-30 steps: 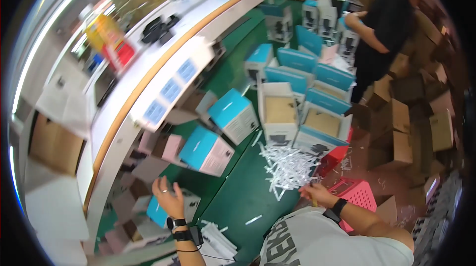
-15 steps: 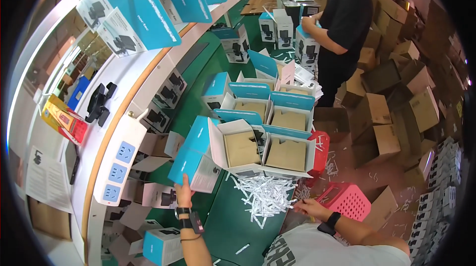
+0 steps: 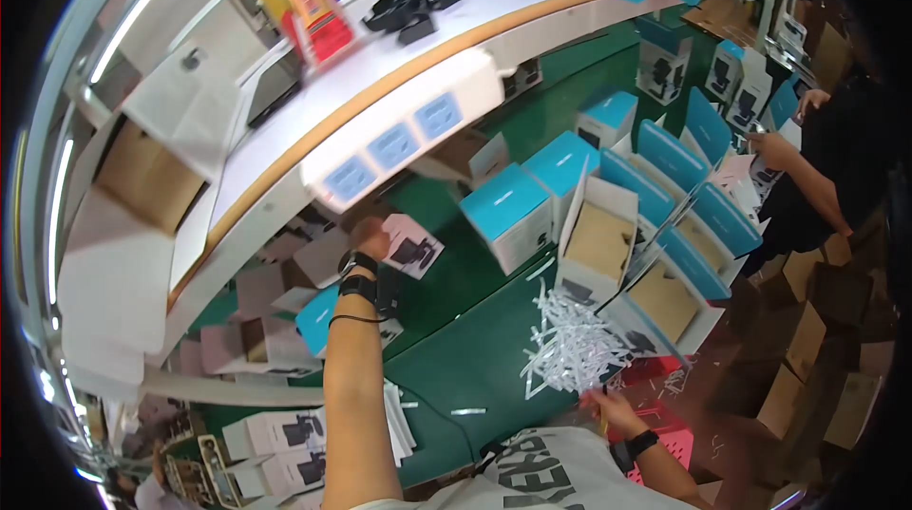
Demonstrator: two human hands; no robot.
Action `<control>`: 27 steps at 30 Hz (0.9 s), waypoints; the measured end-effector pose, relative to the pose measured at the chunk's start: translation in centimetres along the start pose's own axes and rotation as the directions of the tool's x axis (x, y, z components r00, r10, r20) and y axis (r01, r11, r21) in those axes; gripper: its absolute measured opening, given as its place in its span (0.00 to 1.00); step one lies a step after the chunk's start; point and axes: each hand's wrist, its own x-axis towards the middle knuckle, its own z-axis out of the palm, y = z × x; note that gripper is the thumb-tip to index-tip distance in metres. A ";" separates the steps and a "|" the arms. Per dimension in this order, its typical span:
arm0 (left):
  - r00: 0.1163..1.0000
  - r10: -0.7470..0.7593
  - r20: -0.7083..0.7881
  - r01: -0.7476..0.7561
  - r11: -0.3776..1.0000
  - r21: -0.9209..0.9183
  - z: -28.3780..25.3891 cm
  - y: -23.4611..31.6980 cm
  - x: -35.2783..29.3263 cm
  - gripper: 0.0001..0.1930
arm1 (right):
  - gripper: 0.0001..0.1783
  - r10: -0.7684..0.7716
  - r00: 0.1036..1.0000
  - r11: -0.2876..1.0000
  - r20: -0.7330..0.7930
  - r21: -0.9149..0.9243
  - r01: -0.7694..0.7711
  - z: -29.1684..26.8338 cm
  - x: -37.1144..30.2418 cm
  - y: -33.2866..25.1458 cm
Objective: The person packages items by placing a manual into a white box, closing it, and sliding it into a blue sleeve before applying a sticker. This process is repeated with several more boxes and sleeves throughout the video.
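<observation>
My left hand [image 3: 369, 236] reaches under the shelf, at the edge of an open white box [image 3: 413, 246] with a dark device pictured on its side. Blur and the box hide its fingertips, so its grip is unclear. Low at the right, my right hand [image 3: 616, 415] is closed, fingertips together beside a loose pile of white paper strips [image 3: 572, 344]; what it pinches is too small to make out. Between the hands stands a closed blue-and-white box [image 3: 508, 211]. Right of that, open boxes with brown cardboard inserts [image 3: 600, 242] form a cluster with raised blue flaps.
A white shelf [image 3: 380, 83] with a power strip [image 3: 394, 144] overhangs the green table [image 3: 456, 320]. On it lie a black holder [image 3: 410, 11] and a yellow-red pack [image 3: 299, 11]. A co-worker [image 3: 807, 159] stands far right near cartons [image 3: 779, 339]. A pink basket [image 3: 670, 448] is beside my right arm.
The view has turned left. My left hand has left the closed blue-and-white box and gone to the open white box under the shelf. My right hand stays beside the strips.
</observation>
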 end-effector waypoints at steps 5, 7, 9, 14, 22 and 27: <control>0.883 0.428 -0.194 -0.468 0.842 -0.270 -8.6 1.1 -15.2 0.15 | 0.15 -0.397 0.911 0.905 -0.110 -0.213 0.369 3.6 1.1 -3.7; 0.827 0.520 -0.213 -0.561 0.790 -0.247 -12.5 2.2 -22.7 0.18 | 0.19 -0.578 0.816 0.756 -0.036 -0.401 0.518 7.6 0.4 -8.1; 0.803 0.546 -0.237 -0.592 0.775 -0.221 -12.1 2.8 -29.2 0.19 | 0.24 -0.747 0.664 0.609 0.014 -0.387 0.693 13.1 0.3 -11.1; 0.886 0.306 -0.349 -0.445 0.773 -0.453 -9.4 4.7 -38.3 0.24 | 0.30 -0.605 0.796 0.656 0.013 -0.558 0.508 14.9 1.9 -11.0; 0.620 -0.761 -0.192 0.727 0.649 -0.224 8.2 -17.1 -50.0 0.29 | 0.25 -0.698 0.690 0.709 -0.193 -0.325 0.626 19.3 0.6 -7.8; 0.576 -0.816 0.055 0.803 0.552 -0.222 10.5 -21.8 -52.0 0.18 | 0.21 -0.415 0.908 0.819 0.049 -0.414 0.397 19.3 0.5 -8.6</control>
